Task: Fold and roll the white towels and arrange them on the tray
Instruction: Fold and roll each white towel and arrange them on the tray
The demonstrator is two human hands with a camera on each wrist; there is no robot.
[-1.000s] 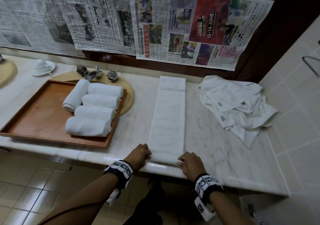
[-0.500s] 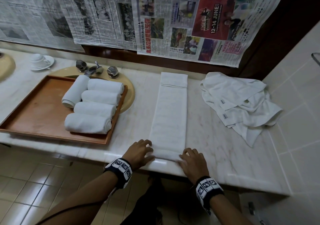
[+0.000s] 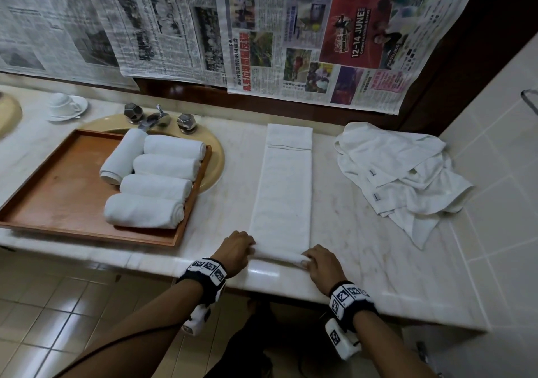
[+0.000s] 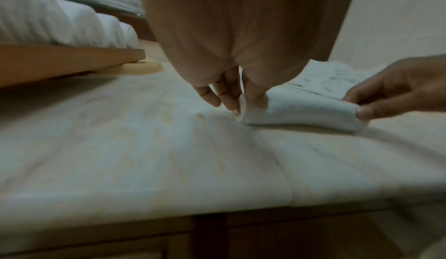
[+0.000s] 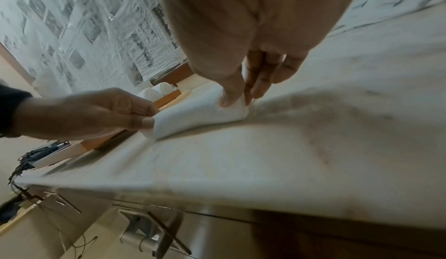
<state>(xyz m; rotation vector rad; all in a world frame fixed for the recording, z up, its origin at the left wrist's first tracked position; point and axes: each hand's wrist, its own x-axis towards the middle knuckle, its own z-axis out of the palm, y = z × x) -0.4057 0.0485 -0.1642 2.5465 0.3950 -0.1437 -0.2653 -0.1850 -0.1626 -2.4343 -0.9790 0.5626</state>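
While both hands pinch the near end, the folded towel (image 3: 281, 191) lies as a long strip at frame centre, its long axis running from the hands up toward the newspaper-covered wall. Left hand (image 3: 235, 248) grips the small started roll at its left end, right hand (image 3: 323, 262) at its right end; thumb over, fingers tucked beneath. Judgement: the roll must travel up-frame, along the strip. Wooden tray (image 3: 58, 200), left of frame, holds five rolled towels (image 3: 145, 210) at its right side. Unfolded towel heap (image 3: 401, 171) at right.
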